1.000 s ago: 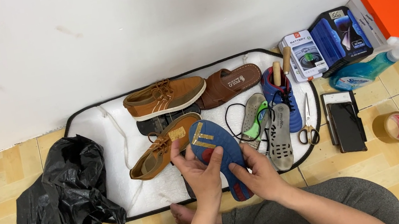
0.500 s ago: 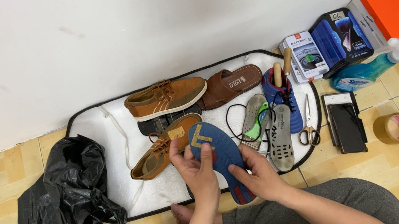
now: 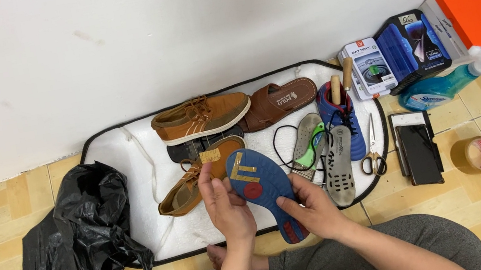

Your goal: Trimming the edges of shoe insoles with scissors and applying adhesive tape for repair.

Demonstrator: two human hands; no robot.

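Head view: left hand [image 3: 227, 206] and right hand [image 3: 313, 208] both curl closed around a blue insole [image 3: 262, 194], at six o'clock on the white mat [image 3: 119, 156]. It looks light, thin and floppy; best held at both edges.

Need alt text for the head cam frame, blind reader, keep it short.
Seen from above, a seated person's left hand and right hand hold a blue insole over a white mat on a tiled floor. On the mat lie brown shoes, a brown sandal and scissors; a black plastic bag lies left.
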